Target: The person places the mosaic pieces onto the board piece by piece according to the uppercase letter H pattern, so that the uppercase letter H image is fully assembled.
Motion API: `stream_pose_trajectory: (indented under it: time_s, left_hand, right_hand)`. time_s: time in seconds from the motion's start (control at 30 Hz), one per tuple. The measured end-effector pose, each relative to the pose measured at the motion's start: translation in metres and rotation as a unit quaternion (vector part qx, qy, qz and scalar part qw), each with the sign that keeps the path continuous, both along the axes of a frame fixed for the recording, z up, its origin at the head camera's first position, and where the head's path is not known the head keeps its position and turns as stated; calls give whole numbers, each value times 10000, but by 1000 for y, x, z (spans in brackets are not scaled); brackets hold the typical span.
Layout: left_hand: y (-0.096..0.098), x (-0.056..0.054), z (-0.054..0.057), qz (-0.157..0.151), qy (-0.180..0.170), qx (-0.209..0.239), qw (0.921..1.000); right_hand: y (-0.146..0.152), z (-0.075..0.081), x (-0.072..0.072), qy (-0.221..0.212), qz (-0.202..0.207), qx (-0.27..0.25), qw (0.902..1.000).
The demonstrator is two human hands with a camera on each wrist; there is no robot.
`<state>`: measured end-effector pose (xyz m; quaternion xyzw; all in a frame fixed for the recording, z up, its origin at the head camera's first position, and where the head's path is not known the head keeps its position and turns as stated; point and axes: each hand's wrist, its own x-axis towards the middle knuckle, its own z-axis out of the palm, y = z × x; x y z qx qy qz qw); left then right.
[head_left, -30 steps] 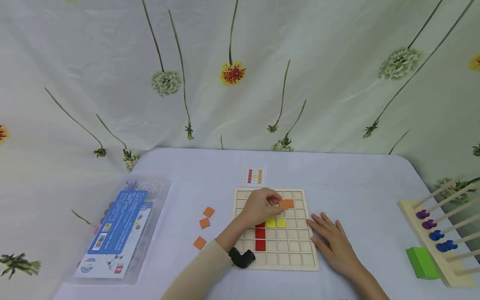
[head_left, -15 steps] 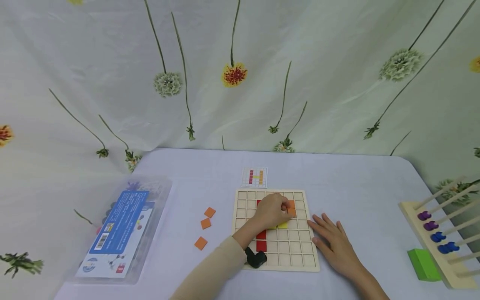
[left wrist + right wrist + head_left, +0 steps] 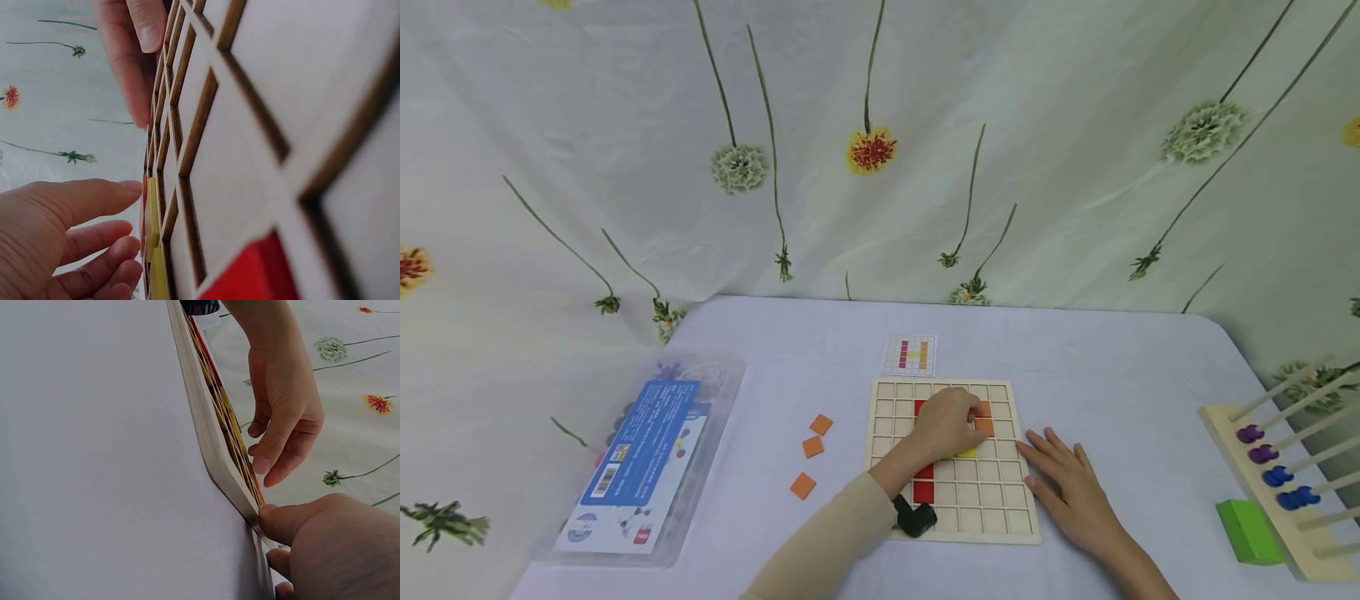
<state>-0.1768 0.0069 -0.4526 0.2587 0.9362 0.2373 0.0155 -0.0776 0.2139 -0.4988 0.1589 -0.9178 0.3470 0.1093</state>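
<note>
On the table lies a square wooden grid board (image 3: 992, 496). Orange tiles (image 3: 984, 427) sit in two adjoining cells near its upper right. My left hand (image 3: 946, 423) reaches over the board, its thumb (image 3: 103, 197) straight and at the orange tile's edge, the other fingers loosely bent. Red tiles (image 3: 923, 492) form a column on the left, partly covered by that arm. A yellow tile (image 3: 967, 453) shows below the hand. My right hand (image 3: 1063, 483) rests with spread fingers against the board's right edge; its thumb (image 3: 284, 522) touches the rim.
A small pattern card (image 3: 911, 356) with a coloured H lies behind the board. Several loose orange tiles (image 3: 813, 447) lie to its left. A clear plastic box (image 3: 640, 458) stands at far left. An abacus (image 3: 1221, 417) and a green block (image 3: 1249, 531) are at right.
My left hand has moved right and slightly nearer with an orange tile, which now lies in the cell below the other orange tile. The right hand has stayed at the board's edge.
</note>
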Motion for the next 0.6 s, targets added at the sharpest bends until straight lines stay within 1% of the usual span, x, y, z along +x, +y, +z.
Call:
stream_pose_trajectory:
  time_s: [0.1, 0.17, 0.27, 0.4, 0.43, 0.53, 0.6]
  left_hand:
    - [-2, 2, 6, 9, 90, -1, 10000]
    - [-7, 4, 11, 16, 135, 20, 9999]
    - [-20, 9, 25, 83, 116, 147, 9998]
    - [-49, 18, 41, 362, 188, 568, 9976]
    - [-58, 20, 43, 459, 227, 705, 9962]
    - [-87, 26, 45, 829, 429, 1067, 9899]
    - [-107, 29, 43, 1070, 623, 1214, 9849]
  right_hand:
    - [0, 1, 0, -12, 1, -12, 10000]
    - [-1, 1, 1, -22, 1, -7, 10000]
    - [-1, 2, 1, -36, -2, -7, 10000]
    - [-2, 3, 1, -57, 2, -28, 10000]
    - [-2, 3, 1, -65, 0, -32, 10000]
    - [-2, 3, 1, -80, -3, -38, 10000]
    - [-2, 3, 2, -80, -3, -29, 10000]
